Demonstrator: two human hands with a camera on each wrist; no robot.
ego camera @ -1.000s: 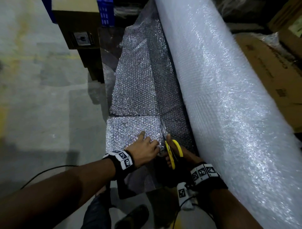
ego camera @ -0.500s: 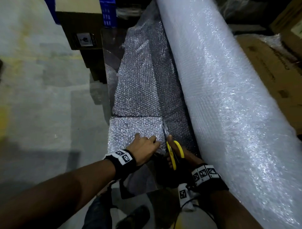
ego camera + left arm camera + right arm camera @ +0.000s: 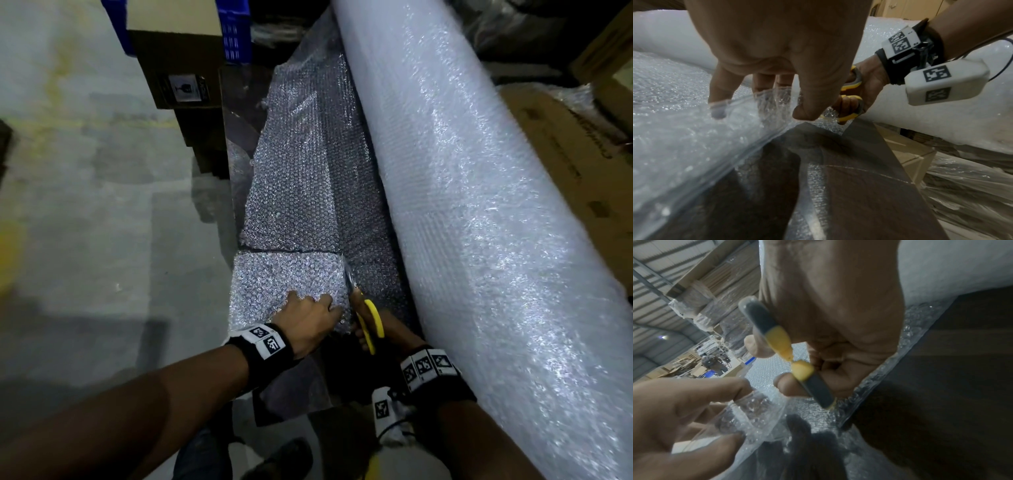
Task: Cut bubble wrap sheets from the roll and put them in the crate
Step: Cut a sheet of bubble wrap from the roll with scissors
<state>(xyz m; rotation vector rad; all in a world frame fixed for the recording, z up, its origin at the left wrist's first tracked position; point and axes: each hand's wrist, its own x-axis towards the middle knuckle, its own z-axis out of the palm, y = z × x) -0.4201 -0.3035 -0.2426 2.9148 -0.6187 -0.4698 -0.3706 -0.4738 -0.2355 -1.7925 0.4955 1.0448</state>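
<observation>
The bubble wrap sheet [image 3: 291, 284] lies flat on a dark desk [image 3: 869, 186], directly under and ahead of the left hand [image 3: 308, 323], whose fingers and thumb pinch the sheet's near edge, as the left wrist view shows. Just to its right, the right hand [image 3: 387, 329] grips yellow-handled scissors [image 3: 368, 323], fingers through the loops; the blades point away from the person, along the seam between the sheet and the rest of the unrolled wrap. The blade tips are too small and glary to be sure, but they seem to sit in the wrap near the sheet's far right corner.

The sheet is a roughly rectangular piece, bright and sparkling with small bubbles, with a cut line across its far edge separating it from the longer unrolled length [image 3: 308, 164] beyond. That length runs away from the person, its long axis parallel to the roll [image 3: 479, 205]. The roll is a thick, pale, frosted cylinder lying just right of the wrap, reaching from the near right to the far centre. Blue crates [image 3: 236, 31] stand at the far end, partly behind a cardboard box [image 3: 178, 68].
</observation>
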